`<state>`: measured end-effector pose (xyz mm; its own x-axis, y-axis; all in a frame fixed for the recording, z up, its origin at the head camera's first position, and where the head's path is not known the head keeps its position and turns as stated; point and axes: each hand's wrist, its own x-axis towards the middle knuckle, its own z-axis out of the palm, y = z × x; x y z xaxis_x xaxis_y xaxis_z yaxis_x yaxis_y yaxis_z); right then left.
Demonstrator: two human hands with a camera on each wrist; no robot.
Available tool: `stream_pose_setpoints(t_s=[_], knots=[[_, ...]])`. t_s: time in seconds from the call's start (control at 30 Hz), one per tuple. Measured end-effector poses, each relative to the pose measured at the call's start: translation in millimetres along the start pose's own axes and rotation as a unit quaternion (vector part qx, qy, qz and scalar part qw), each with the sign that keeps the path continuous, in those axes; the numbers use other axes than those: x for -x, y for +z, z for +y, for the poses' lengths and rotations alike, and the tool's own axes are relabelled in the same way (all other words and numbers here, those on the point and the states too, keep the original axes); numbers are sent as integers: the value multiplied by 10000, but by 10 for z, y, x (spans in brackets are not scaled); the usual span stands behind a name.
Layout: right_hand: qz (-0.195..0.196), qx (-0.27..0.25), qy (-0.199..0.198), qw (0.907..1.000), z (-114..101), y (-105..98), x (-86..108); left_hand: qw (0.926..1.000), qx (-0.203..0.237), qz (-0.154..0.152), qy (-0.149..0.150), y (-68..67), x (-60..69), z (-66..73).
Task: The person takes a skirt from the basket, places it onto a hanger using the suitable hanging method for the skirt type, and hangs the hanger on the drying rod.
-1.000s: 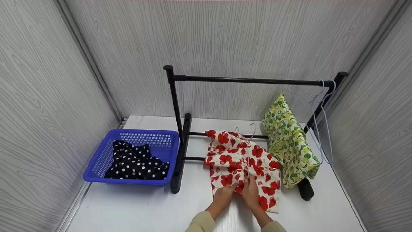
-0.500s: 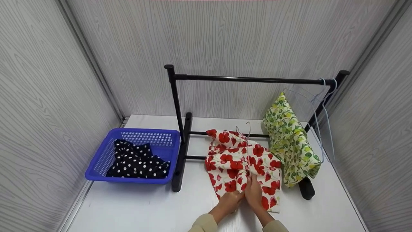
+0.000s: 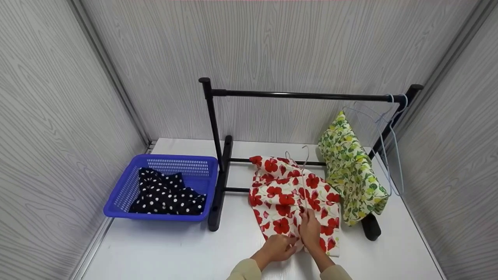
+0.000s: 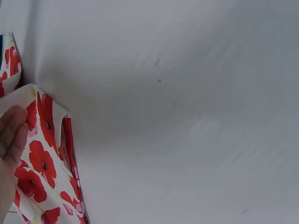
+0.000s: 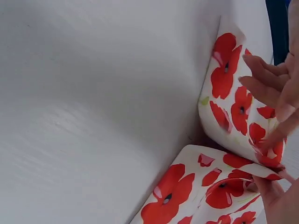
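A white cloth with red flowers [image 3: 274, 194] lies in folds on the table, in front of the rack's middle. On it lies a thin pink wire hanger [image 3: 304, 182], its hook raised toward the rack. The right hand [image 3: 310, 232] pinches the hanger's near end, its fingers also against the cloth. At the cloth's near edge, the left hand [image 3: 279, 247] pinches gathered fabric with bent fingers. Both hands nearly meet there. In the right wrist view the flowered cloth [image 5: 224, 186] bunches under the fingers, and the left wrist view shows only part of the left hand [image 4: 10, 140].
A black rack [image 3: 299, 95] spans the back. At its right hang a lemon-print cloth [image 3: 350, 175] and light blue hangers [image 3: 396, 147]. Left stands a blue basket [image 3: 116, 210] with a black polka-dot cloth [image 3: 167, 194]. Grey wood-patterned walls [image 3: 264, 42] surround the white table [image 3: 155, 249].
The left hand has moved right and nearer the person, drawing the cloth's edge along. The right hand has shifted slightly right and nearer, and the hanger's hook has swung left, then back right.
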<state>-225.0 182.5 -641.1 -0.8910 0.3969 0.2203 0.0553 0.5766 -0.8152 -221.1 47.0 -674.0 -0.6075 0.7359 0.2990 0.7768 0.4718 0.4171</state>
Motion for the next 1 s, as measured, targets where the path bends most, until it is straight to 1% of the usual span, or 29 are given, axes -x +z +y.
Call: stream_pose_setpoints(t_s=[0.03,0.13,0.23,0.33,0.4,0.47,0.6,0.7,0.77,0.83,0.9,1.0], knots=[[-21,47,24,10000,-14,-25,-11,10000,-14,2,-87,-6,4,-12],[-169,179,239,9994,-70,-124,-69,9988,-37,-51,-483,-37,10,-38],[-218,440,297,9983,-118,-243,-132,9957,-77,-106,-922,-59,14,-57],[-198,582,221,9979,-148,-358,-176,9932,-305,-68,-1125,-52,20,-77],[-143,636,27,9979,-153,-426,-194,9918,-508,-10,-1173,-38,26,-89],[-79,660,-250,9975,-154,-492,-205,9901,-718,30,-1205,-25,29,-97],[58,750,-884,9932,-161,-643,-249,9876,-811,47,-1347,-17,29,-109],[-21,756,-1173,9902,-185,-775,-301,9855,-791,65,-1497,-45,23,-134],[-155,768,-1251,9890,-207,-866,-337,9841,-742,101,-1613,-100,10,-163],[-298,769,-1298,9881,-231,-953,-370,9827,-598,185,-1744,-180,-15,-209],[-422,648,-1329,9881,-256,-1036,-401,9815,-456,394,-1816,-285,-51,-269],[-589,437,-1355,9881,-285,-1162,-443,9774,-242,826,-1929,-474,-126,-378]])
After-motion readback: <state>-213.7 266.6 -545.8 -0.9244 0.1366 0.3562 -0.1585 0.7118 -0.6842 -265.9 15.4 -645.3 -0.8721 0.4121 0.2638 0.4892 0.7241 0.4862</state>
